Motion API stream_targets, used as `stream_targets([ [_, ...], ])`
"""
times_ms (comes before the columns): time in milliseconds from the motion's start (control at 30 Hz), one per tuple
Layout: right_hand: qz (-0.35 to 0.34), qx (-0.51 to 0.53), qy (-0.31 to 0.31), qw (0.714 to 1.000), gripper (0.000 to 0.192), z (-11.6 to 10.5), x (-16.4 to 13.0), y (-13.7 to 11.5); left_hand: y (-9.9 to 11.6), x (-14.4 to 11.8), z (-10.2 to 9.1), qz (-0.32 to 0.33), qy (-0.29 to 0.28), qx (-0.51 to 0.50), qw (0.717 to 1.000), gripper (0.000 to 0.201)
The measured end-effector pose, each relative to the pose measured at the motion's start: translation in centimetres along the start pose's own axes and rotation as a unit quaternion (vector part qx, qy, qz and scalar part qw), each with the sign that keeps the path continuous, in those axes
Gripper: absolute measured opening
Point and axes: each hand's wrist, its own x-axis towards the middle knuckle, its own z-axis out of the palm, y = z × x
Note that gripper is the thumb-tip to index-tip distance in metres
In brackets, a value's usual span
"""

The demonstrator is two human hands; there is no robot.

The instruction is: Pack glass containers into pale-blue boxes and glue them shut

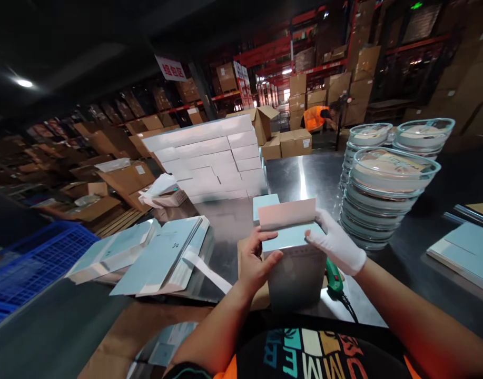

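Note:
A small upright carton (296, 279) with a pale blue top stands close to my body at the table's near edge. Its flap (287, 211) sticks up at the far side. My bare left hand (257, 260) grips the left side, thumb along the near top edge. On the right, my right hand (338, 243) in a white glove with a bare thumb tip holds the carton, thumb on the top and fingers mostly hidden behind it. Another light blue box (265, 202) sits just beyond. Beside the carton lies a green corded tool (334, 278).
Stacked glass dishes (383, 210) with lids stand at right. Behind is a wall of white boxes (213, 160). Flat blue cartons (162, 252) lie at left, more flat cartons (466, 252) at far right. A blue crate (39, 263) is left; a person in orange (315, 118) bends over far back.

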Motion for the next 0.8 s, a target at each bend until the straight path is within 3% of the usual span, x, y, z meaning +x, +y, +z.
stream_targets([
  [67,-0.029,-0.020,-0.029,0.999,0.089,-0.7,-0.3,1.0,-0.8,-0.1,-0.1,0.029,0.032,-0.025,0.999,0.053],
  [133,-0.075,-0.040,-0.056,0.995,0.074,-1.5,-1.1,2.0,-1.3,0.1,-0.4,0.061,0.043,-0.056,0.996,0.063],
  [233,-0.149,-0.044,-0.090,0.984,0.033,-2.0,-2.3,2.6,-1.4,0.7,-1.1,0.116,-0.039,-0.034,0.992,0.055],
  [300,-0.184,-0.045,-0.110,0.976,0.027,-2.0,-2.6,2.4,-1.4,1.1,-1.5,0.146,-0.095,-0.007,0.985,0.036],
  [467,-0.223,-0.079,-0.109,0.966,0.029,-1.9,-1.9,2.3,-0.9,2.1,-2.7,0.168,-0.120,0.007,0.979,0.024],
  [533,-0.238,-0.109,-0.108,0.959,0.031,-1.7,-1.9,2.3,0.5,3.0,-3.2,0.167,-0.170,0.048,0.970,0.024],
  [600,-0.267,-0.150,-0.111,0.945,0.040,-1.2,-2.2,2.1,2.7,4.2,-3.3,0.158,-0.258,0.141,0.943,0.030],
  [700,-0.282,-0.205,-0.149,0.925,0.072,-0.9,-2.5,0.7,6.1,5.7,-3.0,0.127,-0.368,0.269,0.881,0.047],
  [767,-0.260,-0.248,-0.159,0.920,0.084,-2.4,-2.3,-1.0,7.6,6.3,-3.0,0.119,-0.383,0.312,0.861,0.054],
  [800,-0.251,-0.281,-0.134,0.917,0.083,-3.9,-2.0,-1.9,7.9,6.5,-3.4,0.117,-0.365,0.322,0.866,0.054],
])
